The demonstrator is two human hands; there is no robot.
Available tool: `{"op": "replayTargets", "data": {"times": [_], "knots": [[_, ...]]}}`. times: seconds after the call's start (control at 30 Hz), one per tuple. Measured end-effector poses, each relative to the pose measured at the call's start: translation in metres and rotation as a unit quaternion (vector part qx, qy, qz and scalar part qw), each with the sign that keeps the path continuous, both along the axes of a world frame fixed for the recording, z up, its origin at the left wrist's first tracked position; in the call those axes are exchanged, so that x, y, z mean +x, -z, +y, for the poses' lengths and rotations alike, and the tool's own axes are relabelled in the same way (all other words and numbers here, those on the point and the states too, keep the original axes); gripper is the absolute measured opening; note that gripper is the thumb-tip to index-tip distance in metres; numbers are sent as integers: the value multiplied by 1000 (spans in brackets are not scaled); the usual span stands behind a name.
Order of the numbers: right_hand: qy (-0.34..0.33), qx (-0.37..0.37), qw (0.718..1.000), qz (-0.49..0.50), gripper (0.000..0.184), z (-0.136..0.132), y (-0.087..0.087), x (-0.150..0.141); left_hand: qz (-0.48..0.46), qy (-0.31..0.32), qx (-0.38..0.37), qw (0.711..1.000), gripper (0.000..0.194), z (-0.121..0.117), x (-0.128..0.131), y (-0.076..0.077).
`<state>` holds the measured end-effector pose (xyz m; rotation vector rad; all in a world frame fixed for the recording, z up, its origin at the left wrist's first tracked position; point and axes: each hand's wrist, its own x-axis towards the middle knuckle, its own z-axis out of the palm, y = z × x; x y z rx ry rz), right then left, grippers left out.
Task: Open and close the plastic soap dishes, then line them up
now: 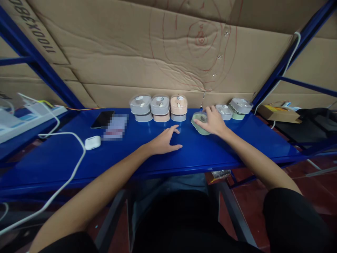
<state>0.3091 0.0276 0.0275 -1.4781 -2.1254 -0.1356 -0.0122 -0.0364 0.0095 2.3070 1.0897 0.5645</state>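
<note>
My right hand (212, 121) is closed around a green plastic container (200, 130) with a clear top, which is tilted a little above the blue tabletop. Just left of it, my left hand (163, 141) holds nothing, its thumb and fingers spread low over the surface. Behind my left hand stand two-tier plastic containers in a row: a grey one (141, 109), a grey-and-peach one (160, 109) and a peach-topped one (179, 108). Past my right hand are a low grey container (225, 112) and a grey-topped one with a green base (240, 108).
On the left lie a dark phone (101, 119), a blurred-out flat item (116, 127) and a white earbud case (93, 142) beside a white cable (76, 168). Cardboard (118, 63) walls the back. Blue metal posts flank the shelf; an open cardboard box (279, 114) stands at right.
</note>
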Motion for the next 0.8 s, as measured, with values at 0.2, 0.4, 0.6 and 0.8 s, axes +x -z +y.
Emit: {"op": "replayTargets", "data": {"times": [0.2, 0.4, 0.6, 0.8], "knots": [[-28, -134, 987, -80, 100, -21, -1, -4, -32, -16, -21, 999, 117, 2, 1, 6], [-371, -108, 922, 29, 97, -52, -24, -32, -137, 27, -9, 990, 142, 3, 2, 8], [-222, -81, 965, 111, 103, -23, -15, -4, -81, 81, 41, 993, 76, 0, -2, 4], [-92, -147, 985, 3, 100, 5, 9, 30, -56, 58, 73, 994, 44, -5, -1, 4]]}}
